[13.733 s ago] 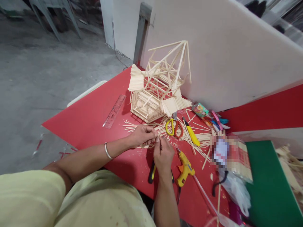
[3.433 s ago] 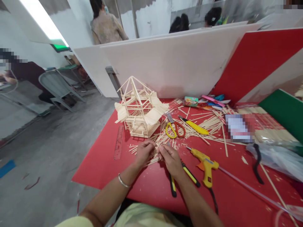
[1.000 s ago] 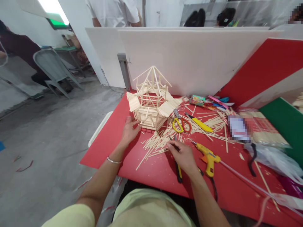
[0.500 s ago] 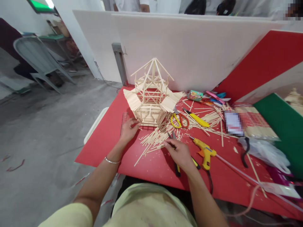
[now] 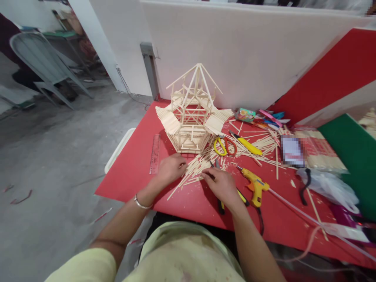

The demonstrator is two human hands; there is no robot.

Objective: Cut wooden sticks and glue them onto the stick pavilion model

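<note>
My left hand (image 5: pixel 171 168) lies knuckles up at the left edge of a pile of thin wooden sticks (image 5: pixel 198 167), fingers curled onto them; what they grip is hidden. My right hand (image 5: pixel 221 183) is closed in a pinch on a thin stick at the pile's near edge, above yellow-handled pliers (image 5: pixel 243 198). Just behind the pile stands a stick-built house model (image 5: pixel 191 117) with a peaked roof frame, on the red table (image 5: pixel 138 172).
A clear ruler (image 5: pixel 154 154) lies left of the model. Scissors (image 5: pixel 225 145), a yellow knife (image 5: pixel 247 144), a yellow glue gun (image 5: pixel 255 186), black pliers (image 5: pixel 304 185) and a plastic bag (image 5: pixel 329 188) lie to the right. A white partition (image 5: pixel 235 55) backs the table; a green board (image 5: pixel 349 156) is far right.
My left hand has left the base of the model and come back to the stick pile. My right hand has stayed put in its pinch. The view has tilted down.
</note>
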